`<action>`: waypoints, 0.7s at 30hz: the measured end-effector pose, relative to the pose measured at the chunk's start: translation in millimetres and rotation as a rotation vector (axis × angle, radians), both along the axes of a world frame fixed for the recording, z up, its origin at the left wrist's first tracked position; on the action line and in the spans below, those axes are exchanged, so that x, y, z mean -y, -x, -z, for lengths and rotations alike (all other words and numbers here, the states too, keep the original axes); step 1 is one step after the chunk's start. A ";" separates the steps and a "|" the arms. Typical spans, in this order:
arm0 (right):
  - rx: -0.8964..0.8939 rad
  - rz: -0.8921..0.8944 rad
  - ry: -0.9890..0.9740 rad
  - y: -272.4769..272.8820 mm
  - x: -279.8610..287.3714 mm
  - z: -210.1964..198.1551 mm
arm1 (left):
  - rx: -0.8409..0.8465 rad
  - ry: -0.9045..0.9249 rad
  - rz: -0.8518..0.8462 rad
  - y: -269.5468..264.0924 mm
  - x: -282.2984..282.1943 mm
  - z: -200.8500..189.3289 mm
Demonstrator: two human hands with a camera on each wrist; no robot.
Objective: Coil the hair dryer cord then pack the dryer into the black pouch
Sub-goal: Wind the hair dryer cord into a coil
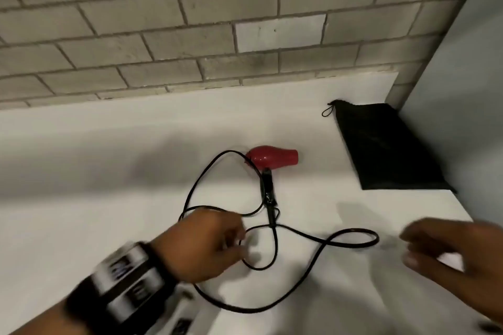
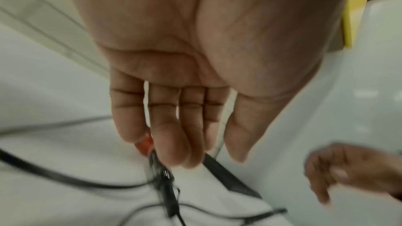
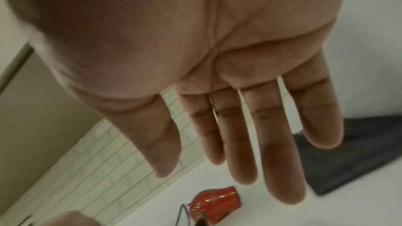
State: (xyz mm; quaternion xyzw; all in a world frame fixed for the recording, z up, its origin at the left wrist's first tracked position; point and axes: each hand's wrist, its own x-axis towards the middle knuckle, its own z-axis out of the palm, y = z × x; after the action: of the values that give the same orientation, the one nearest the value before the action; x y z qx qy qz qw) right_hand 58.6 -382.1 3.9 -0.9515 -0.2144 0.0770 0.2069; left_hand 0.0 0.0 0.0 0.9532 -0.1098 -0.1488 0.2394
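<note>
Hair dryer (image 1: 272, 158): red body, black handle; cord (image 1: 351, 238) uncoiled.

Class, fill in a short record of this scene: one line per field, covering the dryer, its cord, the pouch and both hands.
Dryer: red hair dryer lying on the white counter, black handle toward the person
Cord: black cord spread in loose loops, not coiled
Pouch: black pouch flat by the right wall, apart from the dryer
Left hand: left hand over the cord, fingers straight, holding nothing
Right hand: right hand open, holding nothing
</note>
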 end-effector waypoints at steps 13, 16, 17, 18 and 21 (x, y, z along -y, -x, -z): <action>-0.222 -0.251 0.118 -41.7 -127.3 13.7 | -0.167 -0.365 -0.212 -47.9 77.8 57.1; -0.290 -0.248 0.056 -46.6 -139.4 16.3 | -0.190 0.099 -0.403 -52.3 64.9 40.8; -0.325 -0.237 0.002 -46.9 -143.5 16.1 | -0.215 0.370 -0.507 -55.6 62.5 32.5; -0.361 -0.226 -0.076 -46.9 -147.7 15.5 | -0.243 0.648 -0.613 -60.1 61.1 24.0; -0.379 -0.204 -0.310 -48.3 -163.7 10.9 | -0.323 1.172 -0.798 -78.4 60.8 -0.5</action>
State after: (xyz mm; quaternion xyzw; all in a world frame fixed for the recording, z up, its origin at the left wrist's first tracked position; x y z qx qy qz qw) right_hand 106.9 -218.4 -7.0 -0.8506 -0.2757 0.2405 0.3778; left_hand 78.4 -60.8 0.5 0.6019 0.2215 -0.1058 0.7599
